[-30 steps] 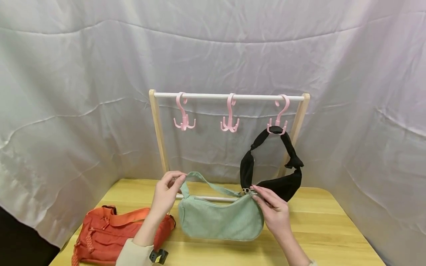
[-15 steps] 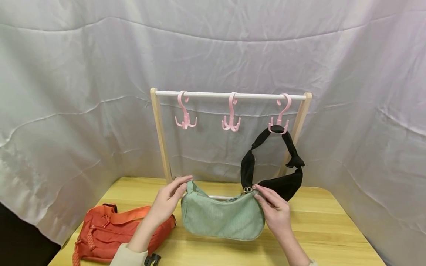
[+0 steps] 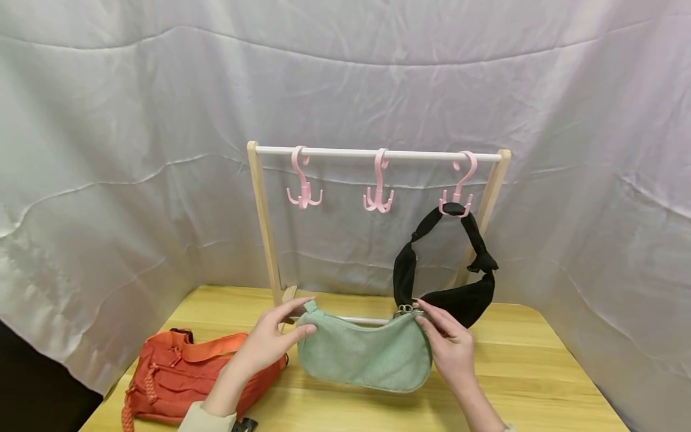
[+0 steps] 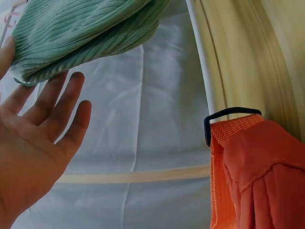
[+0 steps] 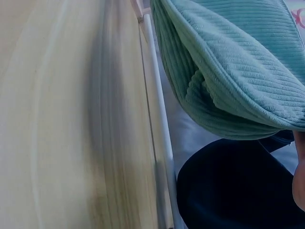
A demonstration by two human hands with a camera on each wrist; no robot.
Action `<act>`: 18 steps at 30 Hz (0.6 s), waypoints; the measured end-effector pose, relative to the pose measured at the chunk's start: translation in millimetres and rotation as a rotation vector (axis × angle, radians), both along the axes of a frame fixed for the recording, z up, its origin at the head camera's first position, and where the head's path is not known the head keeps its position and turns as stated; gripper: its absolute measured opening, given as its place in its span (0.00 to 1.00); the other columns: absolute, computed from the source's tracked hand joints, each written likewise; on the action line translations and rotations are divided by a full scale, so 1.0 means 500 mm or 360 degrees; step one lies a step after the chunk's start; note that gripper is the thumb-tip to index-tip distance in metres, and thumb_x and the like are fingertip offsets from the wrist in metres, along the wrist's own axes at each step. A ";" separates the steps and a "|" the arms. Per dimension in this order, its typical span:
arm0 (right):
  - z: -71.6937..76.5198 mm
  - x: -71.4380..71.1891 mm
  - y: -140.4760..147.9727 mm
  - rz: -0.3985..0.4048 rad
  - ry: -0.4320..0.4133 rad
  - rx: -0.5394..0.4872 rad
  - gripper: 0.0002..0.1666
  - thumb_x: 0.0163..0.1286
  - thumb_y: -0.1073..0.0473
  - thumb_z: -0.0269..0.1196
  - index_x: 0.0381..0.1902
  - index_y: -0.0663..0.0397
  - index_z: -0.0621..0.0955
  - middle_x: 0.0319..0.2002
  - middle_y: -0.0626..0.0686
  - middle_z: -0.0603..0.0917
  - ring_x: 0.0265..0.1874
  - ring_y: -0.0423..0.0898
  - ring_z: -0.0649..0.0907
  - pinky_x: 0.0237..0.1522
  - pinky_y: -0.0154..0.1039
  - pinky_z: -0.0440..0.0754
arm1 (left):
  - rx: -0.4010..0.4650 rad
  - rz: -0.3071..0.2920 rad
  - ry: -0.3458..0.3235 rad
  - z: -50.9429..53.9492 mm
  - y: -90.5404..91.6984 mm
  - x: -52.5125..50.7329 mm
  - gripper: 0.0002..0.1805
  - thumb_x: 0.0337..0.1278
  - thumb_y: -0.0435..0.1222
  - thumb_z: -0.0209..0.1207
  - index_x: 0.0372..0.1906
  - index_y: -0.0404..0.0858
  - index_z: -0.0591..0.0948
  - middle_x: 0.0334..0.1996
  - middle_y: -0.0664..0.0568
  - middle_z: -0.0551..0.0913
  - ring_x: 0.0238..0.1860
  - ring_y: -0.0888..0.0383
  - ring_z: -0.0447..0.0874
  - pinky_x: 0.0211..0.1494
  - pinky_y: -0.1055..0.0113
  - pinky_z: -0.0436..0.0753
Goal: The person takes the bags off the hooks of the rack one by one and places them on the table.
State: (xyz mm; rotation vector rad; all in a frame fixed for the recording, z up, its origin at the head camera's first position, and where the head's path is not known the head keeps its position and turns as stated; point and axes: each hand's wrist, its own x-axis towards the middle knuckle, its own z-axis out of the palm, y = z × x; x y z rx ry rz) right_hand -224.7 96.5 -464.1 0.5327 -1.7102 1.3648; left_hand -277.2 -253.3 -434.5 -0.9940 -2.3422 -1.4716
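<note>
In the head view a green corduroy bag [image 3: 367, 354] is held up off the table between both hands. My left hand [image 3: 270, 342] grips its upper left end, thumb in front and fingers behind the strap base; the left wrist view shows the hand [image 4: 43, 129] at the bag's edge [image 4: 81, 38], several fingers spread. My right hand [image 3: 448, 342] pinches the metal rings [image 3: 406, 309] at the upper right corner. Most of the strap is hidden behind the bag. In the right wrist view the bag [image 5: 238, 67] hangs with a fingertip at its edge.
A white rail [image 3: 345, 152] on wooden posts carries pink hooks [image 3: 379, 186]. A black bag [image 3: 459, 300] hangs from the right hook [image 3: 459, 186], behind my right hand. An orange-red bag [image 3: 183, 381] lies at the table's left, beside my left forearm.
The green strap, raised in an arch a second ago, has dropped behind the bag. My left hand has moved slightly down and its grip has shifted to the bag's end. The right hand keeps its pinch.
</note>
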 end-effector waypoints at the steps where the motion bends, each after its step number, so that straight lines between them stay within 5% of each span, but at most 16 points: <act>1: -0.001 0.001 0.000 0.0003 -0.0026 -0.0005 0.22 0.60 0.86 0.66 0.53 0.74 0.85 0.47 0.71 0.87 0.50 0.40 0.89 0.49 0.30 0.85 | 0.0020 -0.0011 -0.0028 -0.001 -0.001 0.001 0.26 0.67 0.40 0.69 0.68 0.44 0.80 0.47 0.55 0.87 0.49 0.58 0.84 0.54 0.57 0.85; 9: -0.010 0.006 -0.007 0.0043 -0.0227 -0.0016 0.21 0.65 0.81 0.66 0.56 0.70 0.85 0.50 0.69 0.87 0.50 0.38 0.88 0.49 0.30 0.85 | 0.0149 -0.0031 -0.0242 -0.008 -0.006 0.002 0.22 0.72 0.38 0.64 0.67 0.40 0.80 0.49 0.48 0.86 0.47 0.57 0.86 0.52 0.67 0.85; 18: -0.019 0.006 -0.016 0.0036 -0.0366 -0.0008 0.20 0.67 0.76 0.67 0.57 0.67 0.86 0.50 0.66 0.88 0.47 0.37 0.88 0.46 0.27 0.85 | 0.0159 0.0037 -0.0305 -0.017 -0.011 0.001 0.19 0.74 0.39 0.63 0.63 0.37 0.81 0.44 0.49 0.85 0.43 0.59 0.84 0.47 0.69 0.83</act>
